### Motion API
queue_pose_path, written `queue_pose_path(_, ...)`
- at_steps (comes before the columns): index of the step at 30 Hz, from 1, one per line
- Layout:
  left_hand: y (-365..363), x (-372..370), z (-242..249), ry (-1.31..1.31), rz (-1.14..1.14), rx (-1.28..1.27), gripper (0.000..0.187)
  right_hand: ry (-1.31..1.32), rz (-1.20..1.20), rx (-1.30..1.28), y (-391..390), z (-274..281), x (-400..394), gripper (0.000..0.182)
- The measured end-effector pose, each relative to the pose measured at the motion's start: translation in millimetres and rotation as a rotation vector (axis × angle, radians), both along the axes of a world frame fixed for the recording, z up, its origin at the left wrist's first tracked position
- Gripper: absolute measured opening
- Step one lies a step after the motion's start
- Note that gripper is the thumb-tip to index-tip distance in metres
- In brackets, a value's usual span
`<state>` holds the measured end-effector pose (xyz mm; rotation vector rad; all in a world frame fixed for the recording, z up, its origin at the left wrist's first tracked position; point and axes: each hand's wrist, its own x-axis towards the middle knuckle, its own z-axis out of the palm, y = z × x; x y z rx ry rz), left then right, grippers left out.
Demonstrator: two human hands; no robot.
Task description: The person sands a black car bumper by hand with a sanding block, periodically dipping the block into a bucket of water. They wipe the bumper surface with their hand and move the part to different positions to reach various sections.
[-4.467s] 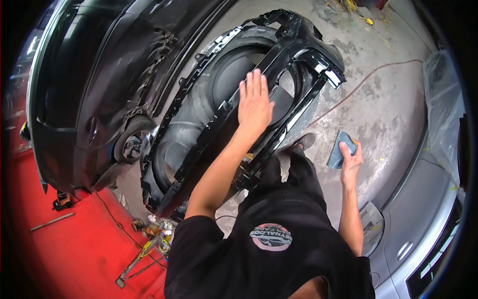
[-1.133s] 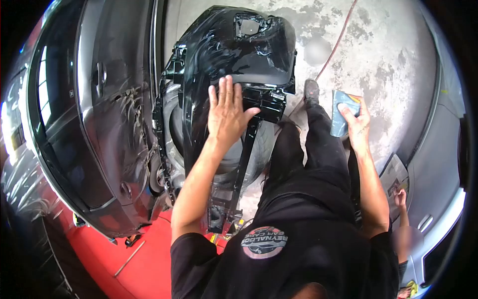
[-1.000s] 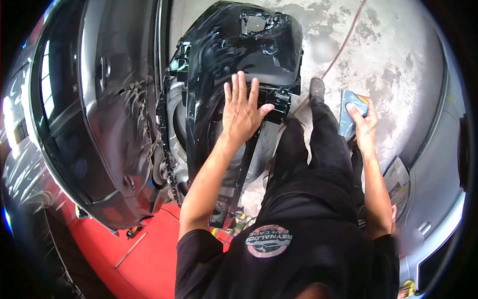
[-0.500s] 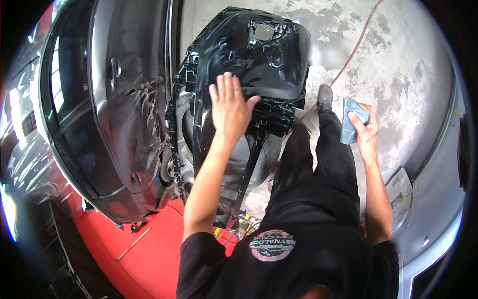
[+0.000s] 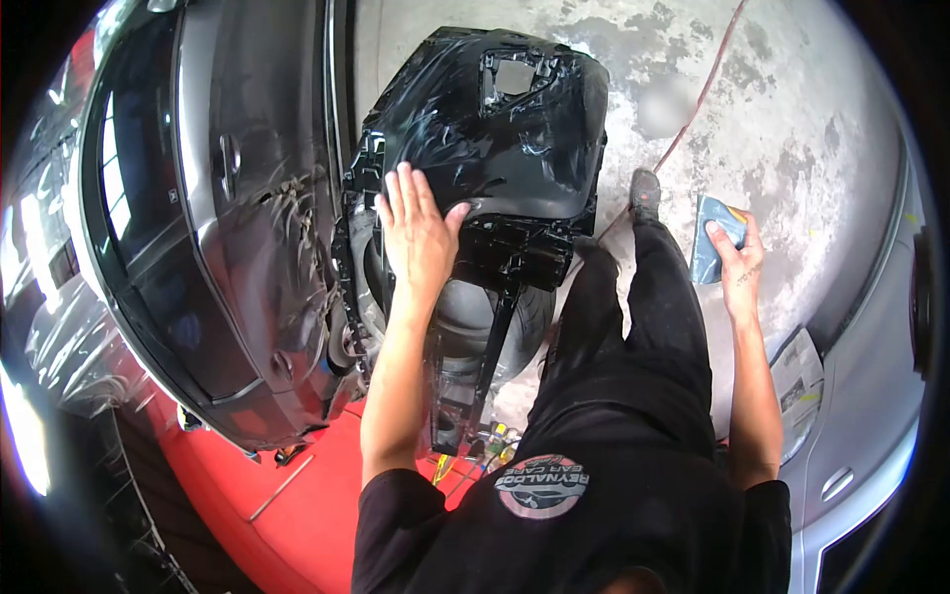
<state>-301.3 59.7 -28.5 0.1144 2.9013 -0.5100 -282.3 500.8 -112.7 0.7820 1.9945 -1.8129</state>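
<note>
A glossy black car bumper (image 5: 549,163) with a rectangular cutout lies in front of me, smeared with whitish streaks. My left hand (image 5: 421,233) rests with spread fingers along its near left edge, fingertips on the surface. Off to the right, my right hand (image 5: 737,259) grips a blue-grey sheet of sandpaper (image 5: 707,262), folded, with a bit of orange-yellow at its top edge. The sandpaper is held in the air, apart from the bumper. Beneath the bumper, a tire (image 5: 534,322) shows partly.
A dark car (image 5: 252,148) with a torn, damaged panel stands close on the left. A silver car (image 5: 871,396) is at the right. A reddish hose (image 5: 708,89) crosses the concrete floor. Red flooring (image 5: 336,515) and small bottles (image 5: 495,441) lie behind the tire.
My left hand has slid left along the bumper's near edge. My right hand, with the sandpaper, has shifted slightly right. The bumper sits a little lower and further left in view.
</note>
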Motion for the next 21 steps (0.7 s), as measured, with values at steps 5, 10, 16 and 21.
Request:
queue_pose_path(5,31,-29,-54,-0.112,-0.102,0.124,0.08,0.02,0.041,-0.001,1,-5,-6,0.029)
queue_pose_path(10,59,-34,-75,-0.162,-0.052,0.263,0.082,0.003,-0.006,-0.015,9,-9,-13,0.029)
queue_pose_path(16,31,-1,-11,-0.174,-0.038,0.153,0.078,0.003,-0.001,-0.007,7,-14,-27,0.032)
queue_pose_path(21,21,23,27,-0.225,0.056,-0.013,0.08,0.003,-0.004,-0.067,-1,-24,-28,0.03)
